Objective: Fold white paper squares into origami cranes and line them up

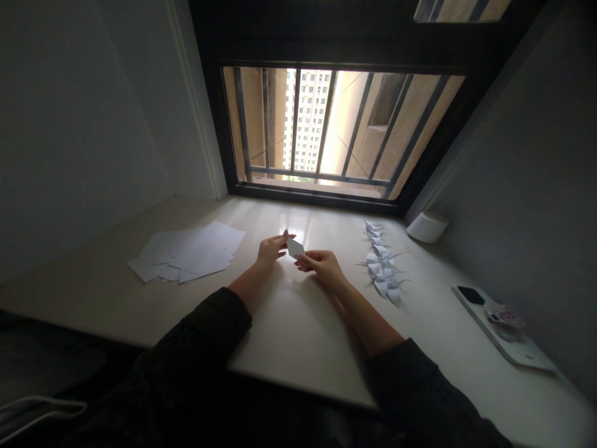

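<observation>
A small folded piece of white paper (295,248), diamond-like in outline, is held up between my two hands above the pale tabletop. My left hand (272,247) pinches its upper left corner between thumb and fingers. At the lower right corner, my right hand (321,264) grips it the same way, with the other fingers curled underneath. To the right stand several folded white paper cranes (383,267) in a cluster running away from me. Loose white paper sheets (196,249) lie in an overlapping pile to the left.
A phone in a light case (504,333) lies at the right by the wall, with a decorated grip on its back. A white cylindrical object (428,227) rests near the back right corner. Behind the tabletop (298,336) is a barred window (345,130).
</observation>
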A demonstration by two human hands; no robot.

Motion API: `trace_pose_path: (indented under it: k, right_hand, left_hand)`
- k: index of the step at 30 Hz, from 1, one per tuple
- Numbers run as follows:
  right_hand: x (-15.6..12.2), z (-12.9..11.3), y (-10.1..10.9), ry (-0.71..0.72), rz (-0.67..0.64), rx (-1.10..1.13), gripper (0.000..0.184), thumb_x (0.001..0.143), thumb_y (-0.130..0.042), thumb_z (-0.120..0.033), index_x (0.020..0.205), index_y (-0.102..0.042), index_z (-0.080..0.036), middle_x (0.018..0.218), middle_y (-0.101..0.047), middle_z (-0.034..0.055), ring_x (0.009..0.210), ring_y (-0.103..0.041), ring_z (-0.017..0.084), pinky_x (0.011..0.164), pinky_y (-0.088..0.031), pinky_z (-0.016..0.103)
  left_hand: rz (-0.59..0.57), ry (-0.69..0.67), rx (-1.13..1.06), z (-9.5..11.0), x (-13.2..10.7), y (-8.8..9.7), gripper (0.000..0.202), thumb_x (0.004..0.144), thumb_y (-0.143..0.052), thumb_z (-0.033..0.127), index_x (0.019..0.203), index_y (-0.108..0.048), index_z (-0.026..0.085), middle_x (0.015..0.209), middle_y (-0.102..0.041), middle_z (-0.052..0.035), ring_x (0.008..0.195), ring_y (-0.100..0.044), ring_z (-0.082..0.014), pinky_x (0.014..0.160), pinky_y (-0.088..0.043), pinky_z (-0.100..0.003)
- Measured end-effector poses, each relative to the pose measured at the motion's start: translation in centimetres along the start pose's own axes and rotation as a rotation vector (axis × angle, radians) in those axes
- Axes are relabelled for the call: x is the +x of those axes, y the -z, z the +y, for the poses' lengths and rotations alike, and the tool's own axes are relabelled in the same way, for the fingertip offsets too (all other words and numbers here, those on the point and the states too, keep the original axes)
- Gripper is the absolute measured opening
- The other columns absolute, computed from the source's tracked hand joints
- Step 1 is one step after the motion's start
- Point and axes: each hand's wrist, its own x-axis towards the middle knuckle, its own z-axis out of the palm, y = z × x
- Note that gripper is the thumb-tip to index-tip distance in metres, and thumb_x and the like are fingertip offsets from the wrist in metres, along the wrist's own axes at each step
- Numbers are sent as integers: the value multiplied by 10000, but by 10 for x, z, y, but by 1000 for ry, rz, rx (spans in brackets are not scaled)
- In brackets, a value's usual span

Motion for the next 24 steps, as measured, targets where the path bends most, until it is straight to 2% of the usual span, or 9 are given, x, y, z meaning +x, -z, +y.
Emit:
trace_pose_path:
  k: [3, 7, 8, 10, 15, 17, 20, 24]
  right_hand:
    - [-2, 0, 0, -10, -4, -2, 408, 558, -770, -481, 765, -734, -131, 673, -716, 91, 569, -650, 154, 588, -511, 272]
    - [-5, -1, -1, -50, 41, -11, 408, 537, -777, -487, 739, -732, -136, 662, -714, 87, 546, -643, 153, 549, -508, 264]
    - [-5, -1, -1, -46, 65, 1, 411, 532, -779, -490, 735, -732, -135, 662, -714, 89, 547, -645, 157, 554, -514, 271]
    - [-5, -2, -1, -30, 112, 43, 418, 527, -785, -489, 739, -731, -133, 664, -715, 92, 559, -651, 165, 586, -532, 289]
    - [-3, -1, 1, -17, 183, 141, 427, 549, -787, -471, 796, -732, -127, 706, -721, 97, 592, -661, 178, 655, -560, 330]
    - [-2, 0, 2, -19, 202, 172, 415, 561, -788, -452, 814, -732, -129, 725, -723, 95, 597, -662, 174, 682, -562, 336]
    - [-1, 1, 2, -25, 206, 186, 394, 569, -789, -433, 821, -733, -135, 726, -724, 88, 604, -662, 170, 703, -560, 338]
    - [-1, 0, -1, -8, 184, 154, 388, 572, -783, -442, 810, -735, -140, 725, -723, 86, 612, -662, 176, 707, -557, 349]
  left_hand:
    - [67, -63, 56, -3, 9, 6, 439, 645, -653, 565, 821, -729, 170, 802, -681, -82, 760, -596, -190, 672, -405, -291]
    - [320, -82, -20, 2, 26, 25, 500, 646, -628, 609, 892, -719, 183, 848, -673, -82, 762, -590, -165, 638, -414, -263]
    - [345, -99, -52, 4, 29, 29, 502, 652, -624, 609, 919, -712, 193, 889, -674, -82, 786, -595, -162, 649, -422, -258]
    - [291, -104, -75, 6, 29, 31, 501, 643, -637, 608, 936, -706, 207, 951, -678, -85, 831, -607, -170, 676, -437, -264]
    - [-101, -83, 35, -2, 16, 13, 542, 647, -639, 616, 970, -700, 185, 978, -692, -124, 904, -624, -220, 732, -452, -308]
    - [-196, -82, 74, -8, 14, 7, 528, 629, -675, 585, 935, -712, 157, 913, -704, -135, 893, -633, -230, 739, -450, -316]
    - [-224, -111, 120, -13, 13, 4, 483, 600, -720, 538, 880, -727, 145, 814, -710, -124, 830, -646, -228, 722, -449, -317]
    - [-137, -143, 172, -12, 9, 3, 436, 599, -725, 516, 833, -737, 147, 750, -705, -109, 767, -642, -220, 675, -441, -310]
